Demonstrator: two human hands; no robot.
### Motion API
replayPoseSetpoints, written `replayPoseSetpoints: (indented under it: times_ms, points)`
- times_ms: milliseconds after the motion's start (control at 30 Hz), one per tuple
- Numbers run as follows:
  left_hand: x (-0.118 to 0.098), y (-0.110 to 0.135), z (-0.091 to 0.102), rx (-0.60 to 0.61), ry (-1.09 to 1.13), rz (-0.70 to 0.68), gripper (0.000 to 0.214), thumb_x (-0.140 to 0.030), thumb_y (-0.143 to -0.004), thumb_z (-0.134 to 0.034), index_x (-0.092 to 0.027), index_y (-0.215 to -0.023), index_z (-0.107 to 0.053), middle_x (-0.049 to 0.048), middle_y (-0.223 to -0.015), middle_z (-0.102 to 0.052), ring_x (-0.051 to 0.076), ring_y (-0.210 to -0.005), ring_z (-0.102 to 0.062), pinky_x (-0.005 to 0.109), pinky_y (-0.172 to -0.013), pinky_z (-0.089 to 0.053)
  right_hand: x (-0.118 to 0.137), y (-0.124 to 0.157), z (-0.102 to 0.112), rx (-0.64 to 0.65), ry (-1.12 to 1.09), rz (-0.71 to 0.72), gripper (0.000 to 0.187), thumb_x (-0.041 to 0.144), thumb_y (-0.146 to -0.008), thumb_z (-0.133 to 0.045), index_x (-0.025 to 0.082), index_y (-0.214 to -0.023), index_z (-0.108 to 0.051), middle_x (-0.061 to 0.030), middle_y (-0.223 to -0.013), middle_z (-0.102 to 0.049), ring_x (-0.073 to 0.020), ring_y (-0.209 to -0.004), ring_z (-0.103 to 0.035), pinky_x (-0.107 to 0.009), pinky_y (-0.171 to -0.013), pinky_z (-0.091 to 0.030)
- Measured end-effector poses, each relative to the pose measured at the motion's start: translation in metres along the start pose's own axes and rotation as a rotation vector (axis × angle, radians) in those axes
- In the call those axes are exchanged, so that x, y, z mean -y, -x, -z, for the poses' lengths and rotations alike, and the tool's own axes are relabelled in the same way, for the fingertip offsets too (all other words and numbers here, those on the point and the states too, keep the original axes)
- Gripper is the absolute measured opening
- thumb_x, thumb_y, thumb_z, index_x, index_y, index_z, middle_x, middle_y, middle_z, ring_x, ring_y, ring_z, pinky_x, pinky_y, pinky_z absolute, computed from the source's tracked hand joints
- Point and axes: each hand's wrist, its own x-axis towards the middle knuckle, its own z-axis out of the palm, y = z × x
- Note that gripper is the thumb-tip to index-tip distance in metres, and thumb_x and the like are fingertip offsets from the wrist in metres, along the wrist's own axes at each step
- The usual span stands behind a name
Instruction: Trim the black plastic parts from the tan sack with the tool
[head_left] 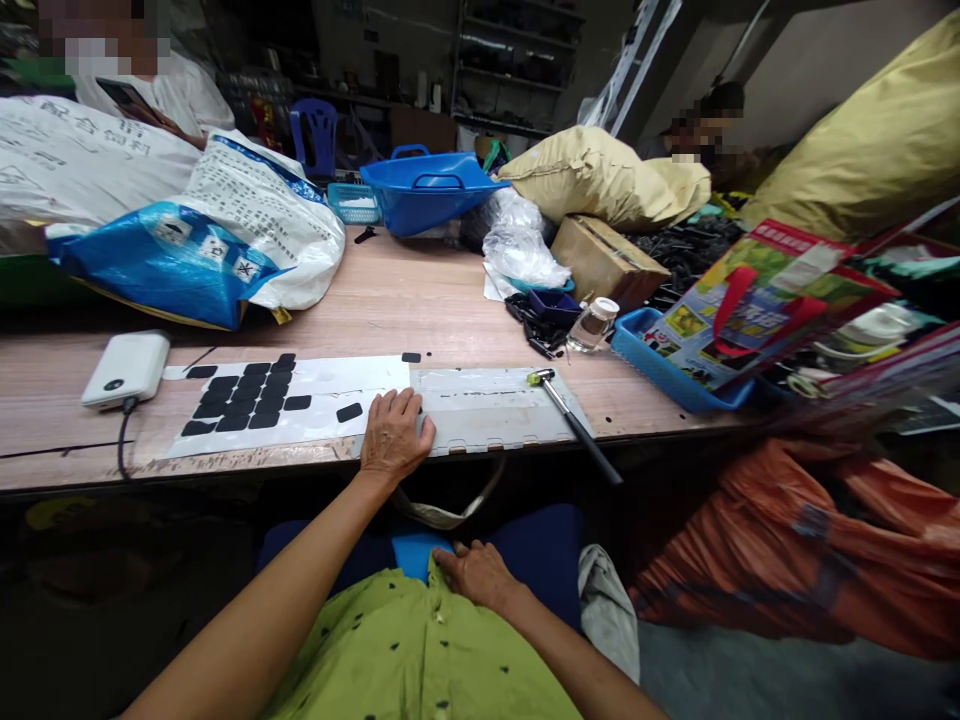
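Observation:
My left hand (394, 435) lies flat with its fingers stretched out, where a white sheet (322, 385) meets a grey board (487, 415). Any small thing under the palm is hidden. Several black rounded pads (244, 395) stand in rows on the sheet's left part. A loose black pad (349, 412) lies just left of my hand. Down at my lap, my right hand (480, 575) rests by the hem of my green shirt (420, 650), its thumb apart from partly hidden fingers. A hammer (570, 420) lies across the board's right end, its black handle past the table edge.
A white power bank (127, 370) with a cable sits at the left. Behind are a blue-white sack (247, 230), a blue scoop basin (427, 185) and a cardboard box (607, 260). A jar (592, 325) and blue basket (675, 375) stand right. Two people are beyond the table.

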Motion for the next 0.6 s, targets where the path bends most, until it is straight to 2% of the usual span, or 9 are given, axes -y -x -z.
replayPoseSetpoints:
  times_ms: [133,200,300,433,533,600]
  points:
    - [0.000,0.001,-0.001,-0.017,0.000,-0.001,0.044,-0.030,-0.092,-0.053,-0.009,-0.128,-0.067,0.0157,-0.139,-0.064,0.038,-0.130,-0.051,0.055,-0.120,-0.032,0.001,-0.001,0.003,-0.024,-0.057,-0.034,0.051,0.032,-0.095,-0.049,0.032,-0.146,-0.053,-0.0147,-0.128,-0.070,-0.0371,-0.114,-0.066,-0.053,-0.092,-0.051]
    - [0.000,0.002,-0.001,-0.029,0.004,0.000,0.044,-0.030,-0.093,-0.054,-0.009,-0.129,-0.067,0.0151,-0.140,-0.064,0.038,-0.130,-0.051,0.054,-0.120,-0.032,0.001,-0.003,0.003,-0.064,-0.123,-0.082,0.050,0.033,-0.098,-0.044,0.028,-0.147,-0.051,-0.0153,-0.122,-0.073,-0.0359,-0.114,-0.066,-0.052,-0.092,-0.051]
    - [0.000,0.003,0.000,-0.043,0.011,0.002,0.043,-0.029,-0.093,-0.054,-0.011,-0.130,-0.067,0.0140,-0.141,-0.064,0.038,-0.132,-0.050,0.055,-0.119,-0.033,0.001,-0.011,-0.003,-0.110,-0.190,-0.110,0.048,0.035,-0.101,-0.037,0.027,-0.146,-0.052,-0.0139,-0.123,-0.073,-0.0348,-0.117,-0.065,-0.050,-0.094,-0.051]
    - [0.000,0.004,0.002,-0.040,0.019,-0.002,0.042,-0.028,-0.093,-0.057,-0.012,-0.130,-0.067,0.0146,-0.140,-0.064,0.038,-0.132,-0.051,0.056,-0.117,-0.035,-0.001,-0.030,-0.027,-0.103,-0.157,-0.045,0.059,0.034,-0.096,-0.050,0.021,-0.153,-0.046,-0.0193,-0.140,-0.063,-0.0372,-0.122,-0.063,-0.052,-0.099,-0.051]
    - [-0.002,0.004,0.002,-0.035,0.010,-0.005,0.043,-0.027,-0.092,-0.059,-0.012,-0.131,-0.067,0.0144,-0.142,-0.063,0.038,-0.132,-0.051,0.056,-0.116,-0.037,-0.003,-0.049,-0.050,-0.086,-0.105,-0.030,0.063,0.028,-0.091,-0.054,0.017,-0.153,-0.048,-0.0238,-0.138,-0.064,-0.0401,-0.124,-0.063,-0.051,-0.098,-0.054]
    - [-0.003,0.003,0.003,-0.027,0.010,-0.001,0.044,-0.026,-0.091,-0.061,-0.013,-0.133,-0.066,0.0143,-0.144,-0.062,0.038,-0.133,-0.051,0.055,-0.117,-0.037,-0.003,-0.059,-0.058,-0.061,-0.076,-0.028,0.064,0.020,-0.090,-0.051,0.012,-0.153,-0.047,-0.0272,-0.139,-0.062,-0.0416,-0.125,-0.062,-0.054,-0.098,-0.054]
